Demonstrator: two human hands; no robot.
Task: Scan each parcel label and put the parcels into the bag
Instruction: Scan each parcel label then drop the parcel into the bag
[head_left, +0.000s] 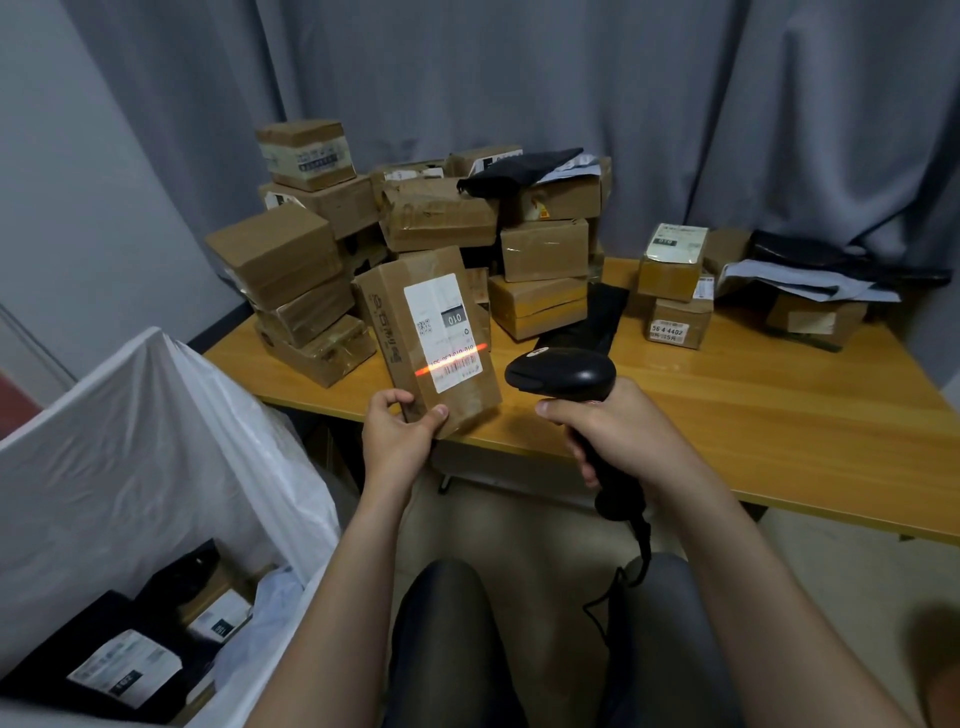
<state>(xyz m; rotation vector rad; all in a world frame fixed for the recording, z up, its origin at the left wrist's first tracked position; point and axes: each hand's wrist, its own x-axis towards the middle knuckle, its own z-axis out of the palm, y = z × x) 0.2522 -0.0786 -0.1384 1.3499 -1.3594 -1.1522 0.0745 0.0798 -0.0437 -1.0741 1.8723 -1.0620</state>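
Down-left of the left hand (397, 436) fingers gapes a white bag (130, 441) with parcels inside; beyond them the tabletop (753, 415) bears piled cardboard parcels (441, 218). Those fingers pinch the bottom corner of a labelled box (387, 312). The right hand (618, 431) fingers wrap a black barcode scanner (561, 374), its red line crossing the label (441, 322).

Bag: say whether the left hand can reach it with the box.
Probably yes: the bag stands open just left of the left hand holding the box, with nothing between them.
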